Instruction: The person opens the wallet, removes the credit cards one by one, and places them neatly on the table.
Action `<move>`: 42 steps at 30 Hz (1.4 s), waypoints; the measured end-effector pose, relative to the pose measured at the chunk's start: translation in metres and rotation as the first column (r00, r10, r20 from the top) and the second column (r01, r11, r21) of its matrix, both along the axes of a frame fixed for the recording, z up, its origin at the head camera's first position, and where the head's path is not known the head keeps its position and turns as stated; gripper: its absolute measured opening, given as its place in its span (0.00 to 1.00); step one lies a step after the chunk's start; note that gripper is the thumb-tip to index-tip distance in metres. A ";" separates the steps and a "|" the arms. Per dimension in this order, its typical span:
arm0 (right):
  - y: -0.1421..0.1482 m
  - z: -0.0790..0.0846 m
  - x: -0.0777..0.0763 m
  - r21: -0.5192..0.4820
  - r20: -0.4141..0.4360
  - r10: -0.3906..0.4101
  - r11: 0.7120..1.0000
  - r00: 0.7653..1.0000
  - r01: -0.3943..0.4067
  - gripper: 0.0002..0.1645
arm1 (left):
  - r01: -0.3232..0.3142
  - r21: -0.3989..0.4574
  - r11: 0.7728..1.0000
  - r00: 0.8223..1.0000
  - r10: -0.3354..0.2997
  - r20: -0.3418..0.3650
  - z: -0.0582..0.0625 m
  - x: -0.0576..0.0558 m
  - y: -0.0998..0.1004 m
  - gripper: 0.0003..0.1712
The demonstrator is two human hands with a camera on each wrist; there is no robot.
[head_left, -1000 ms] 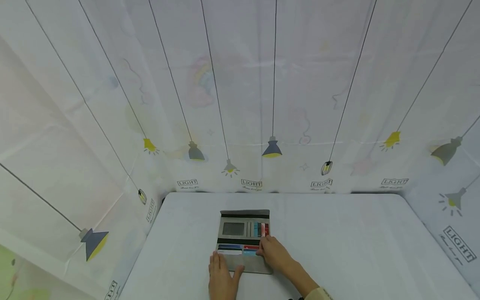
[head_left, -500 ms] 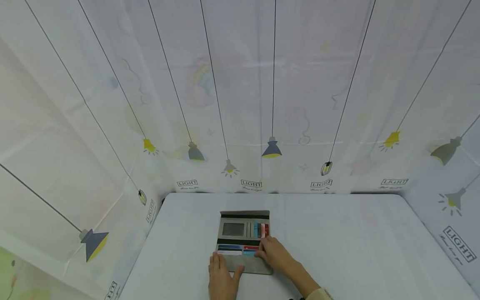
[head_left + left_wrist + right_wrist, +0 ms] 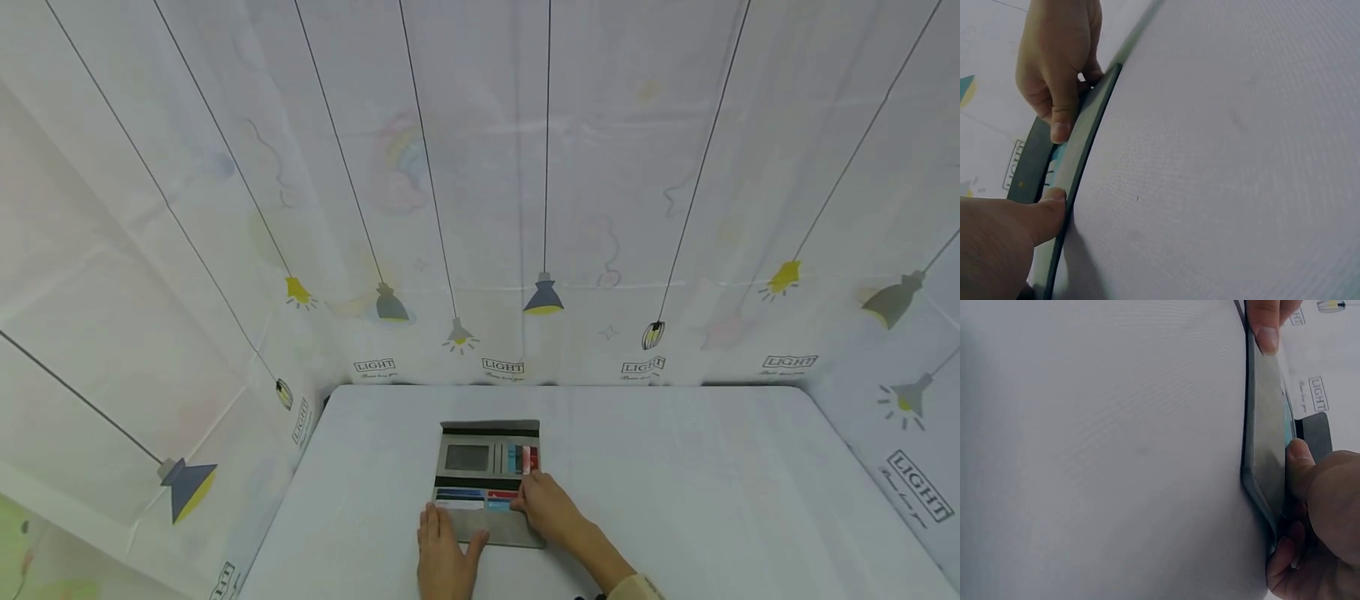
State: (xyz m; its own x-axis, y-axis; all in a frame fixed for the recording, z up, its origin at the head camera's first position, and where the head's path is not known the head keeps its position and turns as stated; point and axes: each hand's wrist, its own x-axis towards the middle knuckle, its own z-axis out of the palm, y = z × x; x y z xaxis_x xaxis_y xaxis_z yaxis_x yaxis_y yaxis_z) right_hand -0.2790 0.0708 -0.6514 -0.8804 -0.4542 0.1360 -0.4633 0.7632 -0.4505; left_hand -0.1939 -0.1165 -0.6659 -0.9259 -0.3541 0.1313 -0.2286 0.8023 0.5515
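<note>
An unfolded grey wallet (image 3: 506,531) lies on the white table, several cards in its slots. My left hand (image 3: 444,550) rests on its lower left corner, fingers extended; its thumb (image 3: 1050,209) presses the near edge in the left wrist view. My right hand (image 3: 553,510) is at the right side, thumb and index finger pinching a light blue card (image 3: 498,506) in the lower right slots. In the right wrist view the right thumb (image 3: 1299,456) lies at the pocket's top edge, the other fingers curled beside the wallet; the index fingertip is hidden.
The white table (image 3: 712,483) extends to both sides of the wallet. Behind it hangs a pale curtain (image 3: 480,208) printed with lamps and the word LIGHT. In the wallet's upper half are a clear window (image 3: 467,457) and red and blue cards (image 3: 529,459).
The right thumb shifts very slightly at the light blue card. The left hand and the wallet stay where they were.
</note>
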 end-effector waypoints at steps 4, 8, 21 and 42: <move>0.001 0.000 -0.001 -0.004 -0.025 0.002 1.000 1.000 -0.002 0.15 | 0.002 -0.001 1.000 1.000 -0.003 -0.007 0.001 0.001 0.001 0.53; 0.000 -0.001 -0.005 0.015 -0.029 -0.013 1.000 0.999 0.013 0.16 | 0.009 -0.003 1.000 1.000 -0.009 -0.012 0.004 0.003 0.001 0.52; -0.004 0.007 -0.009 0.075 -0.001 -0.051 0.996 0.999 0.051 0.13 | 0.014 -0.001 1.000 1.000 -0.014 0.016 0.008 0.002 0.001 0.53; 0.019 0.006 -0.007 -0.156 0.174 -0.010 0.987 0.985 0.038 0.18 | 0.012 0.000 1.000 1.000 -0.012 -0.001 0.002 0.001 0.000 0.53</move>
State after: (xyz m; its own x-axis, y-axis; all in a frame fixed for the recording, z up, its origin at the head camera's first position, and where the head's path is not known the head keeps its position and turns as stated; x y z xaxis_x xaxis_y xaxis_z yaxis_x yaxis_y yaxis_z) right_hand -0.2856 0.0897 -0.6456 -0.9072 -0.4177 0.0497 -0.3507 0.6857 -0.6378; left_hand -0.1925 -0.1164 -0.6643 -0.9300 -0.3430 0.1324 -0.2184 0.8050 0.5516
